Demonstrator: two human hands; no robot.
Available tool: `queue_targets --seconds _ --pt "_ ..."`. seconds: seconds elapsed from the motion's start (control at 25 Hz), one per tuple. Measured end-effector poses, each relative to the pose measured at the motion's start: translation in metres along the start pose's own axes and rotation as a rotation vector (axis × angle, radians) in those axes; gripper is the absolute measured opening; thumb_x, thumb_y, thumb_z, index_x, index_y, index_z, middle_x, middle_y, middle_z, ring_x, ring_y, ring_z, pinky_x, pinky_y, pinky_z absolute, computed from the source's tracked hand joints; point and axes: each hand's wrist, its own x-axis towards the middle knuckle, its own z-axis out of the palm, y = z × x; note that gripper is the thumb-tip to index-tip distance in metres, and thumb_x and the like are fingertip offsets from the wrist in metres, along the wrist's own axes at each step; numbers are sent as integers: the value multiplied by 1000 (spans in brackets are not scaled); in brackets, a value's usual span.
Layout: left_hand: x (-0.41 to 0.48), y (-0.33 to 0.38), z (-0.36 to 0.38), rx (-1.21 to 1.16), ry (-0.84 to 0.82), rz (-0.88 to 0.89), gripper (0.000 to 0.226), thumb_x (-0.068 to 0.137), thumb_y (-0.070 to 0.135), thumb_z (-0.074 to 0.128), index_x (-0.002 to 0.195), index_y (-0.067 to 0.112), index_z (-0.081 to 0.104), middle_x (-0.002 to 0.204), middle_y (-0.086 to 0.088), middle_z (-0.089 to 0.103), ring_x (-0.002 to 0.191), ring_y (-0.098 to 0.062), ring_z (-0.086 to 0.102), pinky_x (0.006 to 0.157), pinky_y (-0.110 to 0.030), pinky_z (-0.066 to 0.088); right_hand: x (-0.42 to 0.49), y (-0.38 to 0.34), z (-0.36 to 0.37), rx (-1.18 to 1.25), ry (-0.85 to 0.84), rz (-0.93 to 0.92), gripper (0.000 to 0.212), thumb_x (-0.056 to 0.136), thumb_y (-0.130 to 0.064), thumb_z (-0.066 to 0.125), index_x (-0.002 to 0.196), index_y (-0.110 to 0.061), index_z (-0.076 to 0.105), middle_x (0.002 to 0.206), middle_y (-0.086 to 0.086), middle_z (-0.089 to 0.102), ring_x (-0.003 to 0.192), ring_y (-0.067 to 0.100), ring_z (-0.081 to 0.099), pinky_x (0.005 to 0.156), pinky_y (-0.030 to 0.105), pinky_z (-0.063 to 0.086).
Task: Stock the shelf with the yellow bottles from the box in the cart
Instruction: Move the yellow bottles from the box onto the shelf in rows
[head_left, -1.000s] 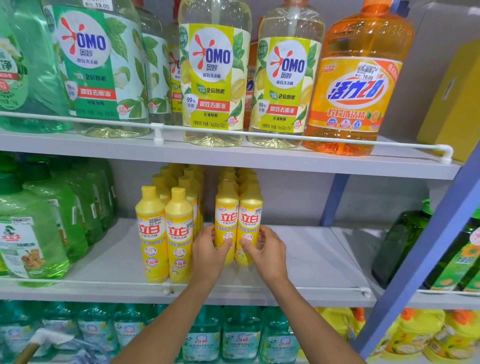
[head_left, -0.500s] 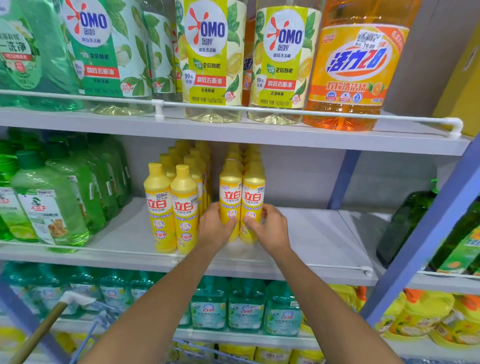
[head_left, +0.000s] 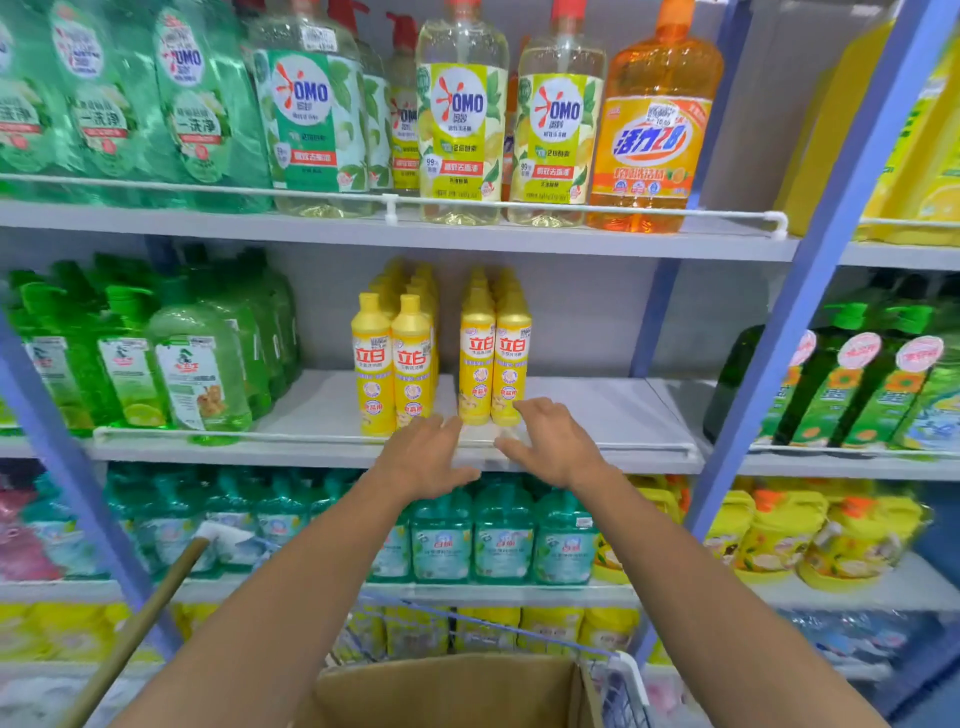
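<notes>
Three stocked levels on the shelf (head_left: 597, 410); the middle one carries the task's yellow bottles (head_left: 493, 358) in two double columns running back, a left pair column (head_left: 392, 364) at the rail and the right one set just behind it, bare shelf to the right. Green bottles (head_left: 197, 374) sit to the left, well apart. Cardboard box (head_left: 457, 691) sits in the cart (head_left: 618, 680) at bottom edge; its contents are not visible. Left hand (head_left: 426, 462) and right hand (head_left: 553, 447) are both empty, fingers spread, hovering at the shelf lip just in front of the right column, apparently not touching it. Handling guess: rigid smooth plastic, probably full so moderately heavy, slightly slippery, tall and narrow so tippy; grip around the mid-body label, not the cap.
</notes>
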Motion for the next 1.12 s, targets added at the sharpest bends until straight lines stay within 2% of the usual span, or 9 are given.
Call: queue_targets --seconds 0.16,0.4,0.56,0.76,0.88,1.12 --pt "-83 -19 17 63 -16 1 90 86 74 52 150 14 32 142 -14 48 130 -34 46 105 -48 43 -73 -48 24 -198 -94 -64 81 94 -65 53 157 -20 30 163 14 28 150 34 25 120 49 30" --pt "-195 -36 100 90 -164 -64 96 86 76 47 155 13 25 151 -19 38 141 -38 37 115 -51 33 -171 -99 126 -216 -304 -65 86 94 -66 51 161 -26 17 169 11 11 155 36 13 123 56 21" --pt "-247 -46 171 65 -322 -95 92 87 70 52 155 16 23 155 -18 33 146 -38 28 120 -52 25 -218 -102 196 -187 -402 -64 85 92 -65 53 159 -24 20 166 12 18 153 37 16 121 58 24" --pt "-274 -48 256 30 -490 -130 86 87 67 52 152 16 27 146 -15 38 140 -36 33 117 -49 29 -248 -69 270 -185 -571 4 86 92 -67 51 159 -22 21 163 15 22 150 37 22 118 54 29" --pt "-271 -46 301 -6 -585 -143 85 88 65 53 152 16 28 145 -15 41 137 -36 37 115 -50 31 -250 -43 309 -149 -661 38 84 94 -65 50 158 -19 21 161 15 25 147 37 27 114 53 35" --pt "-238 -40 366 -28 -725 -175 84 89 65 53 152 16 28 150 -15 38 138 -35 36 113 -48 34 -237 9 369 -89 -804 114 85 96 -63 49 160 -20 13 166 12 17 150 37 21 117 53 34"
